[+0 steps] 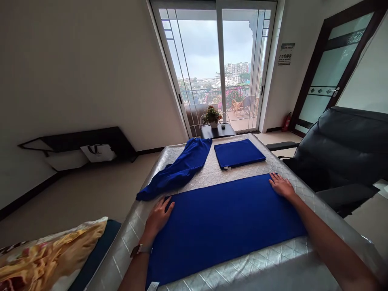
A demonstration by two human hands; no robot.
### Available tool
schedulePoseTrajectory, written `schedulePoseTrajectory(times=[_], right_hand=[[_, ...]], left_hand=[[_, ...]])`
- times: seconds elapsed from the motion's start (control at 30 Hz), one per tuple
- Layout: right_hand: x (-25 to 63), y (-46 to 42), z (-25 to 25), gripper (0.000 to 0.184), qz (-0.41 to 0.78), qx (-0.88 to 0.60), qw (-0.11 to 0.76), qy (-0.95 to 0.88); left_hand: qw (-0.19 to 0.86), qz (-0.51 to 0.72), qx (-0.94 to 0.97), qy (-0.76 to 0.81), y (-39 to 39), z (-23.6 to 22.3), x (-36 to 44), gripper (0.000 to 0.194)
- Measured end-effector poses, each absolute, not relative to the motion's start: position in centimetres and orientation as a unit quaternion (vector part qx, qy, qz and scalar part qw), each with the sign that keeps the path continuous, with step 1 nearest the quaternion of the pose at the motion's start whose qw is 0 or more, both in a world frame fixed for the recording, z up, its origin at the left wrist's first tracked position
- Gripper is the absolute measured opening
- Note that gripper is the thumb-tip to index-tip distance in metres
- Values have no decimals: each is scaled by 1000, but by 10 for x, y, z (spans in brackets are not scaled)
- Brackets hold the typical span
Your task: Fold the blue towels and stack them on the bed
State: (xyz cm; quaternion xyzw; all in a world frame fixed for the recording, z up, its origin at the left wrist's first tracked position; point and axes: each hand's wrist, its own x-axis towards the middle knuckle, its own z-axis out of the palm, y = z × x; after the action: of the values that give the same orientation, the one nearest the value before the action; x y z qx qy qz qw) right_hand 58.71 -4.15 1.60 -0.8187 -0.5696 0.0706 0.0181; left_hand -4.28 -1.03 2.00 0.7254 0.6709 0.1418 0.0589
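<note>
A large blue cloth (224,224) lies spread flat on a quilted silver mattress (273,262). My left hand (158,216) rests open on its far left corner, fingers stretched out. My right hand (281,185) lies open and flat on its far right corner. Beyond it, a folded blue cloth (238,152) lies neatly on the mattress. A crumpled blue cloth (178,169) lies bunched to the left of the folded one.
A black chair (339,149) stands close to the mattress on the right. A patterned pillow (51,254) lies at the lower left. A small dark table with a flower pot (212,117) stands before the glass balcony doors (218,68).
</note>
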Motion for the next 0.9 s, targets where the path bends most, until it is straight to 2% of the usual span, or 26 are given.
schedulePoseTrajectory(times=[0.13, 0.27, 0.4, 0.5, 0.67, 0.9], right_hand=[[536, -32, 34, 65, 44, -818, 33, -573], [420, -33, 41, 64, 30, -715, 85, -694], [311, -45, 39, 68, 82, -568, 139, -807], [284, -49, 35, 69, 120, -542, 131, -821], [344, -38, 24, 69, 112, -605, 98, -782], [532, -34, 7, 69, 47, -762, 40, -645]], left_hand=[[27, 134, 732, 668, -13, 21, -39, 69], [11, 128, 733, 668, -16, 24, -35, 69], [3, 126, 736, 666, -18, 26, -33, 66], [-2, 131, 739, 661, -18, 25, -34, 63], [-6, 134, 745, 653, -16, 20, -38, 63], [-15, 134, 740, 659, -13, 16, -38, 66]])
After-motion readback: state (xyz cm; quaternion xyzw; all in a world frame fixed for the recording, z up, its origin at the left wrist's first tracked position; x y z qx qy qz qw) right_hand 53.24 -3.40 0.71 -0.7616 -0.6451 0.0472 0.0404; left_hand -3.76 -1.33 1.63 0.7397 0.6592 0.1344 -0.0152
